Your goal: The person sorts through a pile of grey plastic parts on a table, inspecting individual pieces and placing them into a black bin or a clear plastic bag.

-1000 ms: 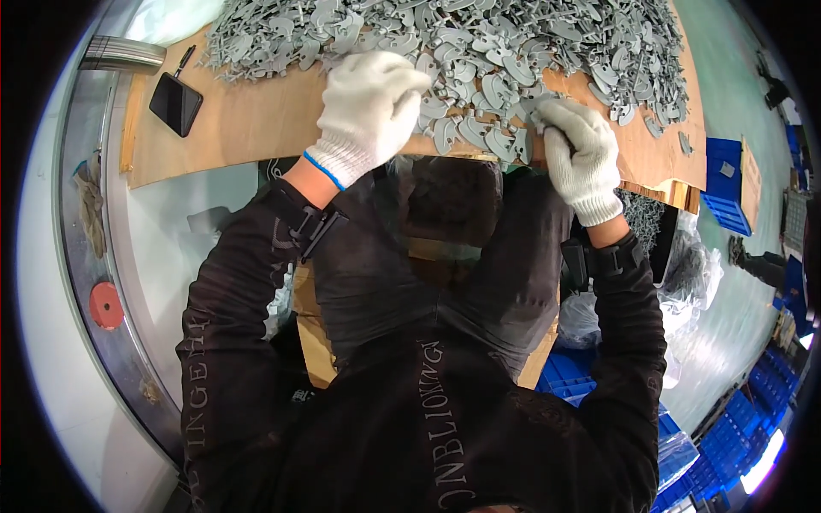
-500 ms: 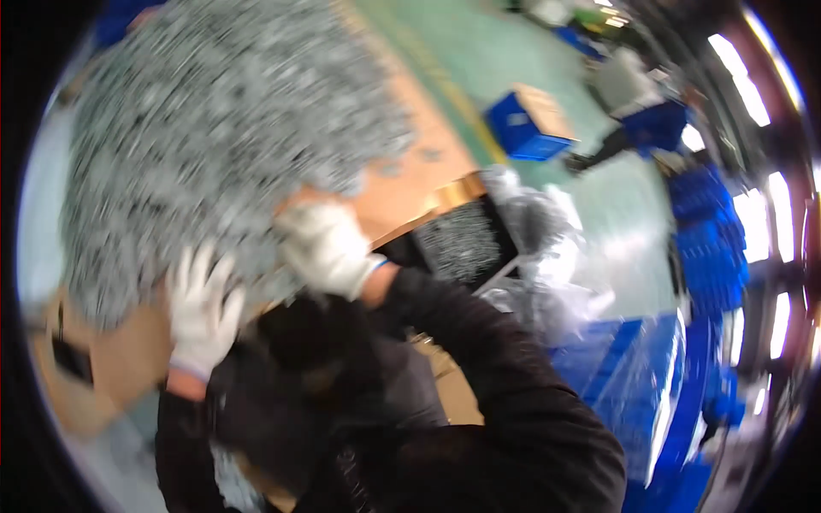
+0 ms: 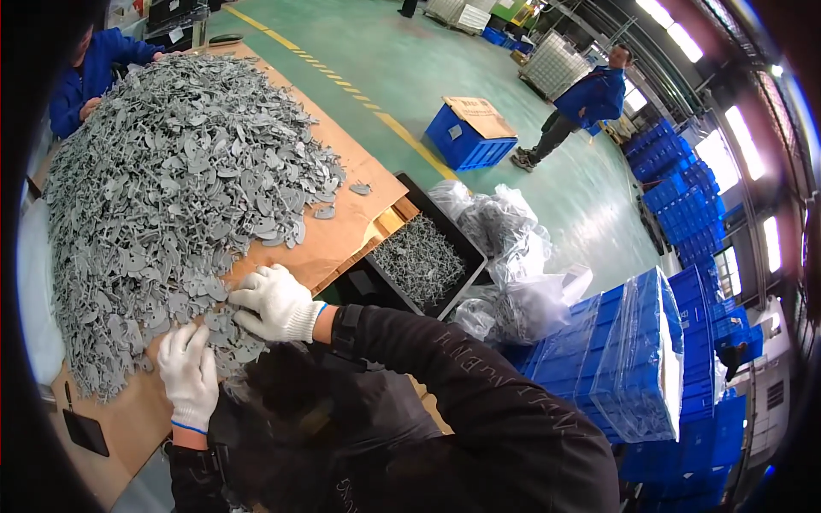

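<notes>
A large heap of small grey flat curved parts (image 3: 188, 154) covers most of the cardboard-topped table (image 3: 342, 222). My left hand (image 3: 188, 376), in a white knit glove with a blue cuff edge, rests at the near side of the heap, fingers stretched forward. Just right of it, my right hand (image 3: 278, 303), gloved the same way, reaches palm down over loose parts with its fingers apart. Between both hands lies a small cluster of these grey parts (image 3: 231, 346). Neither hand visibly grips a part; the undersides of the fingers are hidden.
Right of the table, a black bin (image 3: 457, 286) contains thin grey pieces. Clear plastic bags (image 3: 513, 256) and wrapped blue crates (image 3: 599, 359) stand nearby. A dark flat object (image 3: 85, 432) lies near left. One person (image 3: 85, 77) works across the heap; another (image 3: 590, 94) stands by a blue box (image 3: 470, 137).
My view has shifted and sharpened. The right hand has moved left and opened its fingers; the left has moved nearer, its fingers less spread. Both now frame the small cluster.
</notes>
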`<control>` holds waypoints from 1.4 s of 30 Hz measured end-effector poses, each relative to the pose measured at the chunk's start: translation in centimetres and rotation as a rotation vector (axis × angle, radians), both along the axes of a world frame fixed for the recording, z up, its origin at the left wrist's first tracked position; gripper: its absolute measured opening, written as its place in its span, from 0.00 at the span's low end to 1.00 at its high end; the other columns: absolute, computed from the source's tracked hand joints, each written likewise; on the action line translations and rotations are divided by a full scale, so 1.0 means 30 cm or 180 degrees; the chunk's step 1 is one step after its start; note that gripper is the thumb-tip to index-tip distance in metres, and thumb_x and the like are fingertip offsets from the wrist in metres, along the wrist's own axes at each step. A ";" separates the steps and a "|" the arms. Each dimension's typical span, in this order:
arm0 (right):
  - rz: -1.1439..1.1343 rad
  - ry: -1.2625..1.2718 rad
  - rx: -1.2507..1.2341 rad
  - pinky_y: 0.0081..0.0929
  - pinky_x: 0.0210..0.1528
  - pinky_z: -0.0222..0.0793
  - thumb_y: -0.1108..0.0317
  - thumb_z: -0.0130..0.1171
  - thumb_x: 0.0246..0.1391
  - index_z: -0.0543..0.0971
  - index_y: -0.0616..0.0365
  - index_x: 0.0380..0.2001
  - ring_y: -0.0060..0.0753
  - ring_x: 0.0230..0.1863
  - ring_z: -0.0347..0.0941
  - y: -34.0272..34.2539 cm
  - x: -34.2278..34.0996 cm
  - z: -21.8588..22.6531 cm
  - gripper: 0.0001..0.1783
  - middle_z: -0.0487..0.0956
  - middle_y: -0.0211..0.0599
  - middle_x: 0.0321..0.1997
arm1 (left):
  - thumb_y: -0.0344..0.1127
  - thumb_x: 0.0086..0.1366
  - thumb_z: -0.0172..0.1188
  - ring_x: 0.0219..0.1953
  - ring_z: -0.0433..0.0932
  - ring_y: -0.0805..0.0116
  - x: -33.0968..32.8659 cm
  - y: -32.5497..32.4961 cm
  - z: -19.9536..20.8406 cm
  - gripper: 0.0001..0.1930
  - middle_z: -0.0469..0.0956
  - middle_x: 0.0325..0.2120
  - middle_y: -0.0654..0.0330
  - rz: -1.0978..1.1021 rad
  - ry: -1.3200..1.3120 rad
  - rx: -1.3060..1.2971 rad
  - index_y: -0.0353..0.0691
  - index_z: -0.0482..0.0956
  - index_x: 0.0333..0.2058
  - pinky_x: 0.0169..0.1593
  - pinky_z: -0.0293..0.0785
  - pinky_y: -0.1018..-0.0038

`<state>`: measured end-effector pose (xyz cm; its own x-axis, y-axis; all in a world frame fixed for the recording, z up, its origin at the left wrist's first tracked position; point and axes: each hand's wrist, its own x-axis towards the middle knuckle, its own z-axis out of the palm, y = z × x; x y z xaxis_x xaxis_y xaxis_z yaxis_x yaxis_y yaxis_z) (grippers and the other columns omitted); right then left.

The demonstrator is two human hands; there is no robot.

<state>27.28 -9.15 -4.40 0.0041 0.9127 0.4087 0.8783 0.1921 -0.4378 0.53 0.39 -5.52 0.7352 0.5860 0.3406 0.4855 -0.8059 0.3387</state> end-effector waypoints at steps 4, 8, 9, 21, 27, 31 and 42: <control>0.0742 0.0282 0.0313 0.48 0.43 0.80 0.59 0.71 0.56 0.91 0.49 0.40 0.49 0.40 0.85 0.009 0.029 -0.046 0.12 0.88 0.39 0.37 | 0.36 0.69 0.69 0.63 0.77 0.45 -0.030 -0.041 0.024 0.18 0.82 0.58 0.52 -0.0189 -0.0345 0.0306 0.45 0.85 0.56 0.69 0.71 0.49; 0.0360 0.0260 -0.0217 0.45 0.45 0.83 0.64 0.67 0.63 0.91 0.54 0.44 0.53 0.38 0.87 -0.008 0.121 -0.019 0.11 0.89 0.42 0.35 | 0.33 0.69 0.69 0.56 0.83 0.49 0.067 0.021 -0.034 0.12 0.87 0.51 0.55 0.0576 -0.0832 0.0357 0.47 0.88 0.50 0.62 0.77 0.55; 0.0149 0.0749 0.0087 0.43 0.47 0.83 0.71 0.64 0.64 0.90 0.58 0.47 0.55 0.41 0.87 -0.012 0.114 -0.027 0.12 0.89 0.46 0.38 | 0.30 0.68 0.68 0.54 0.83 0.49 0.071 0.039 -0.045 0.12 0.87 0.49 0.56 0.0620 -0.1113 0.0255 0.49 0.88 0.49 0.61 0.78 0.55; 0.0603 0.0123 0.0315 0.46 0.51 0.77 0.78 0.62 0.54 0.88 0.55 0.48 0.53 0.44 0.82 0.019 0.047 -0.040 0.18 0.86 0.41 0.41 | 0.36 0.63 0.72 0.50 0.84 0.53 0.001 -0.011 -0.002 0.11 0.87 0.43 0.62 0.0375 -0.0630 0.0126 0.50 0.89 0.45 0.56 0.80 0.57; 0.1193 0.0073 0.0160 0.44 0.48 0.74 0.76 0.64 0.53 0.89 0.52 0.49 0.49 0.40 0.80 -0.003 0.065 -0.015 0.19 0.84 0.37 0.39 | 0.41 0.63 0.74 0.48 0.84 0.53 0.018 -0.020 0.015 0.13 0.86 0.41 0.62 0.0250 -0.0539 0.0172 0.52 0.88 0.46 0.52 0.82 0.58; 0.1226 0.0176 0.0104 0.44 0.48 0.73 0.76 0.65 0.52 0.90 0.51 0.48 0.48 0.40 0.79 0.000 0.061 -0.003 0.19 0.84 0.36 0.38 | 0.39 0.64 0.73 0.46 0.85 0.52 0.006 0.005 -0.014 0.13 0.86 0.42 0.60 0.0329 -0.0802 -0.0138 0.52 0.88 0.48 0.50 0.82 0.58; 0.1858 0.0402 -0.0103 0.42 0.50 0.73 0.76 0.62 0.54 0.90 0.55 0.45 0.46 0.42 0.79 0.008 0.112 -0.020 0.16 0.84 0.37 0.40 | 0.25 0.64 0.66 0.51 0.84 0.52 -0.013 0.023 -0.053 0.15 0.86 0.49 0.57 0.0648 -0.1081 -0.0008 0.47 0.89 0.48 0.56 0.81 0.60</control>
<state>30.64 -8.92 -5.01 -0.4552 0.7905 0.4097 0.5723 0.6123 -0.5455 0.15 1.07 -7.12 0.4497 0.7094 0.5427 0.4952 -0.7037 0.5095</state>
